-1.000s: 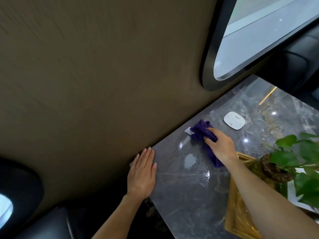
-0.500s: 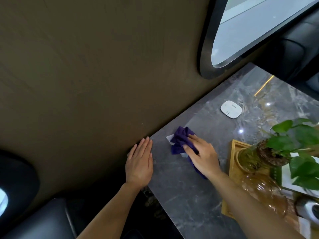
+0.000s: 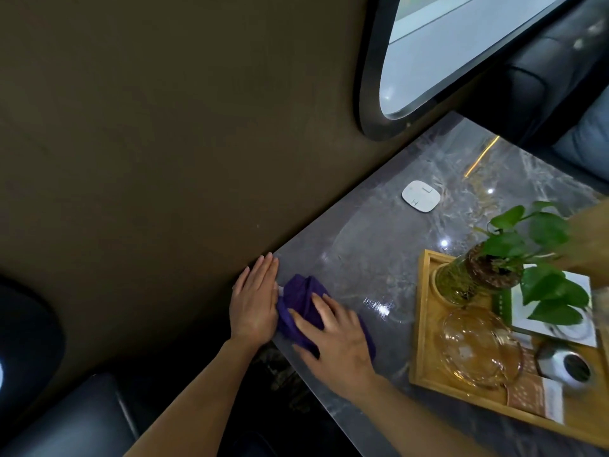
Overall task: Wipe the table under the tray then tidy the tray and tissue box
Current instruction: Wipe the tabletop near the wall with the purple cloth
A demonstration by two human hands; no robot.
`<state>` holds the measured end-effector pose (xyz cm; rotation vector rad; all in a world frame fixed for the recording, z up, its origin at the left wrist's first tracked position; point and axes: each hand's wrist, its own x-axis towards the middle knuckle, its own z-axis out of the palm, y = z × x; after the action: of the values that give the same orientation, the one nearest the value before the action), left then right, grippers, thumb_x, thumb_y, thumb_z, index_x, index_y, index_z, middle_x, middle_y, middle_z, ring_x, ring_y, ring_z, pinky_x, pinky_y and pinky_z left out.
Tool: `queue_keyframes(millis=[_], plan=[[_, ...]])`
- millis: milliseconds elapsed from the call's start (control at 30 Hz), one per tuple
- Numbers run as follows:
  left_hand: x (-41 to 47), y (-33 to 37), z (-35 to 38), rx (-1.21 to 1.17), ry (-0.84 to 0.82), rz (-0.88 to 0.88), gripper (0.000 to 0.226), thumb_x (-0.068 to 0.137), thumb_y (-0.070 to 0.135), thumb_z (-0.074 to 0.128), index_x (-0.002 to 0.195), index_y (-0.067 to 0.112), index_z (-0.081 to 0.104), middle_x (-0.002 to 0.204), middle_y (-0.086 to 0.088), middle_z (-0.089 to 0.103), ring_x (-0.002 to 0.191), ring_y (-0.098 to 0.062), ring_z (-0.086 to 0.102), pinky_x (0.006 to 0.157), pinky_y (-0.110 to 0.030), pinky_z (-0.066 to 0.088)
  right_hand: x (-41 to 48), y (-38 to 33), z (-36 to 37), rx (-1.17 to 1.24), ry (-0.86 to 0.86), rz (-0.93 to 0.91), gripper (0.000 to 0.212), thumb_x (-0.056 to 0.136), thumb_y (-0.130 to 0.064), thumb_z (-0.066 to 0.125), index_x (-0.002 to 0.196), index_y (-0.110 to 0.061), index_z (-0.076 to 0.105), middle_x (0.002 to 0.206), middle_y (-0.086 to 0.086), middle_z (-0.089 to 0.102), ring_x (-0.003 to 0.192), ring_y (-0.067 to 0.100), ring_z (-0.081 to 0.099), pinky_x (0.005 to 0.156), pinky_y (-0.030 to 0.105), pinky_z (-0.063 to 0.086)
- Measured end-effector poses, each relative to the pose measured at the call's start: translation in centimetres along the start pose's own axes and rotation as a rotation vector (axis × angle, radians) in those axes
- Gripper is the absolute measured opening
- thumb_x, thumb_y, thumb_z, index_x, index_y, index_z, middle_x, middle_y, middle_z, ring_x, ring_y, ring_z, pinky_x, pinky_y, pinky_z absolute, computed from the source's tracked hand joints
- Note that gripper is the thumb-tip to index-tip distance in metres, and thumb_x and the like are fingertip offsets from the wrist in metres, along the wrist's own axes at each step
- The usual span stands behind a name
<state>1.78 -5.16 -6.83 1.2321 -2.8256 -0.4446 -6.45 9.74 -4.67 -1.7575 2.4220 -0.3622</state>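
Observation:
My right hand [image 3: 333, 338] presses a crumpled purple cloth [image 3: 301, 303] flat on the grey marble table [image 3: 372, 258], right at its near left corner. Resting flat on the table's left edge, fingers together, my left hand [image 3: 255, 300] touches the cloth's side. A wooden tray [image 3: 425, 324] sits at the right, holding a potted green plant [image 3: 514, 255], a clear glass teapot [image 3: 478, 347], a small metal cup [image 3: 566, 366] and a white card. A wet streak shines on the table between the cloth and the tray. No tissue box is in view.
A small white rounded pad [image 3: 421, 196] lies on the table farther back. A brown wall [image 3: 164, 143] runs along the table's left side, with a dark-framed window [image 3: 428, 61] above. Dark leather seats show at the bottom left and top right.
My right hand has dragged the purple cloth from near the white pad toward me along the wall side, until it meets my left hand at the corner. The left hand has stayed put.

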Motion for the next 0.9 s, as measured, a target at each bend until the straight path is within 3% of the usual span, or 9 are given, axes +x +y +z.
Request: queue_keyframes(millis=[167,300,400,500,600,700,800,900], plan=[[0.3,0.0,0.0,-0.025,-0.015,-0.01,0.047,0.099,0.024,0.022,0.145,0.019,0.017,0.157,0.005,0.016,0.144,-0.007,0.008,0.116,-0.028,0.003,-1.7,-1.2,1.1,0.075,0.064,-0.058,0.068,0.052,-0.036,0.077,0.116,-0.039,0.052,0.113,0.003,0.056,0.087,0.024,0.063,0.071,0.036,0.054],[0.5,-0.1,0.5,0.015,-0.028,-0.013,0.049,0.098,0.031,0.016,0.145,0.02,0.016,0.157,0.005,0.015,0.145,-0.008,0.008,0.116,-0.029,0.004,-2.7,-1.8,1.6,0.164,0.131,-0.098,0.047,0.063,-0.036,0.063,0.109,-0.041,0.053,0.111,-0.003,0.046,0.075,0.02,0.056,0.064,0.031,0.054],[0.2,-0.1,0.5,0.027,0.007,-0.003,0.067,0.085,0.04,-0.004,0.145,0.019,0.018,0.156,0.005,0.02,0.144,-0.008,0.012,0.112,-0.027,0.001,-3.9,-2.3,2.1,0.246,0.115,-0.189,0.04,0.065,-0.038,0.062,0.104,-0.043,0.055,0.108,-0.008,0.047,0.077,0.014,0.047,0.064,0.024,0.051],[0.0,-0.1,0.5,-0.017,0.039,0.006,0.069,0.084,0.04,-0.004,0.144,0.018,0.021,0.155,0.004,0.023,0.144,-0.009,0.015,0.113,-0.027,0.002,-4.5,-2.2,1.9,0.418,-0.005,-0.298,0.044,0.064,-0.032,0.072,0.105,-0.042,0.06,0.106,-0.012,0.052,0.085,0.009,0.052,0.074,0.019,0.049],[0.1,-0.1,0.4,-0.015,0.03,0.002,0.064,0.087,0.036,-0.001,0.145,0.019,0.021,0.155,0.005,0.022,0.143,-0.007,0.014,0.112,-0.026,0.001,-3.1,-1.2,-1.5,0.839,-0.065,-0.099,0.036,0.068,-0.02,0.074,0.101,-0.034,0.069,0.096,-0.011,0.063,0.088,0.002,0.061,0.084,0.01,0.045],[0.2,-0.2,0.4,-0.006,0.039,-0.008,0.065,0.086,0.037,0.0,0.143,0.019,0.026,0.154,0.005,0.027,0.143,-0.007,0.018,0.113,-0.023,0.001,0.2,1.3,-5.8,1.06,0.009,0.216,0.043,0.065,-0.005,0.071,0.087,-0.043,0.07,0.094,-0.013,0.066,0.089,0.005,0.064,0.077,0.005,0.044],[0.0,-0.2,0.3,-0.009,0.041,0.002,0.055,0.092,0.034,0.013,0.142,0.019,0.029,0.153,0.003,0.03,0.142,-0.008,0.022,0.115,-0.024,0.003,4.7,5.8,-8.0,0.842,0.15,0.391,0.054,0.068,0.015,0.062,0.099,-0.029,0.066,0.098,0.0,0.066,0.096,0.017,0.061,0.077,-0.001,0.041],[-0.1,-0.2,0.3,-0.014,0.057,-0.002,0.055,0.093,0.034,0.012,0.142,0.019,0.029,0.152,0.004,0.031,0.142,-0.008,0.022,0.113,-0.027,0.006,8.7,10.2,-9.1,0.591,0.046,0.484,0.051,0.074,0.001,0.064,0.12,-0.021,0.061,0.118,0.01,0.061,0.112,0.025,0.056,0.096,0.027,0.042]])
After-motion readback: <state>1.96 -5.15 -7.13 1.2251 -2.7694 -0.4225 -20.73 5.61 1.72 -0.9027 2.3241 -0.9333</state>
